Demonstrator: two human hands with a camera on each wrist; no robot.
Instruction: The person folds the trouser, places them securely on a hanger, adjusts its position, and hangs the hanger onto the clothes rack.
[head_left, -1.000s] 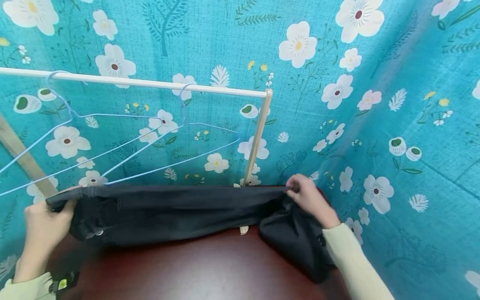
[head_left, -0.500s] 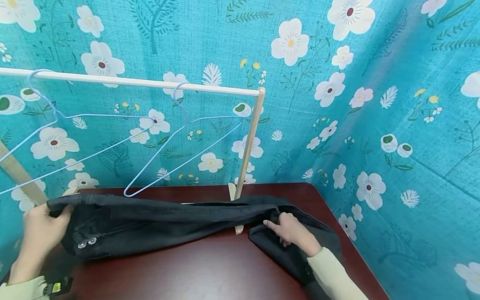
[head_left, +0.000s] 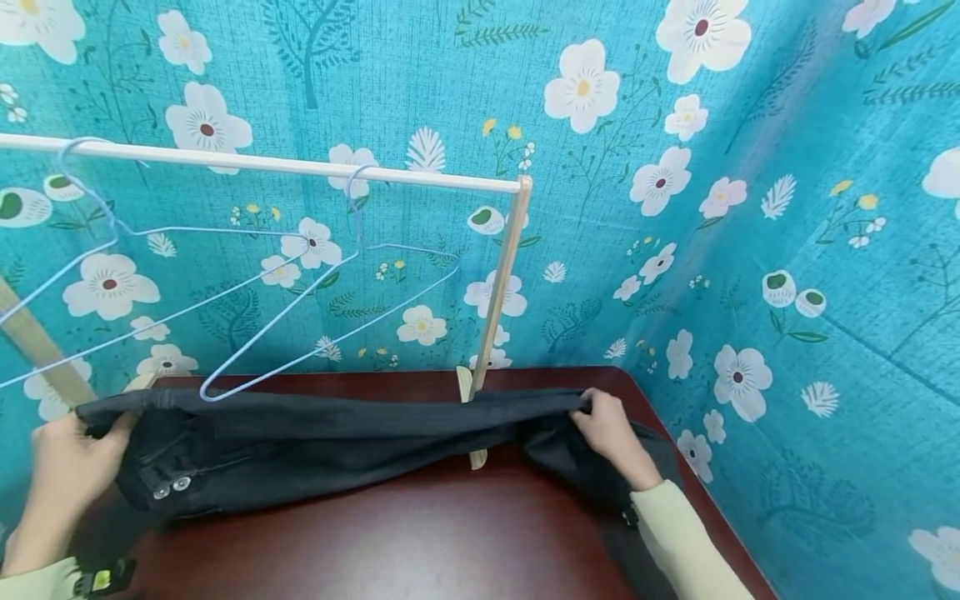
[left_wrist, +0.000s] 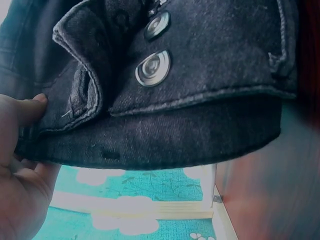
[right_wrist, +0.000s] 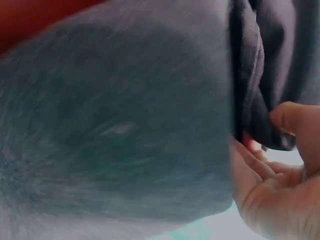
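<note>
A pair of black denim jeans (head_left: pixel 315 450) stretches sideways between my hands, above the dark red table. At the far left my left hand (head_left: pixel 71 471) grips the waistband end, thumb in front and fingers behind. Metal buttons (left_wrist: pixel 153 68) and an open fly flap show beside that thumb in the left wrist view. My right hand (head_left: pixel 611 437) pinches the upper edge of the jeans further along the leg. Beyond it the rest of the leg hangs in folds under my right forearm. In the right wrist view, cloth (right_wrist: pixel 115 110) covers most of the picture beside my thumb and fingers.
Behind the jeans stands a wooden rack with a white rail (head_left: pixel 262 162) and a right post (head_left: pixel 501 287). Two light blue wire hangers (head_left: pixel 281 312) hang from it, one low over the jeans. Blue flowered curtains (head_left: pixel 825 208) enclose the table (head_left: pixel 405 542).
My right hand let the leg's edge go low, reached into the folds, then lifted the edge again, further right. My left hand kept its grip. The right hanger swung and turned.
</note>
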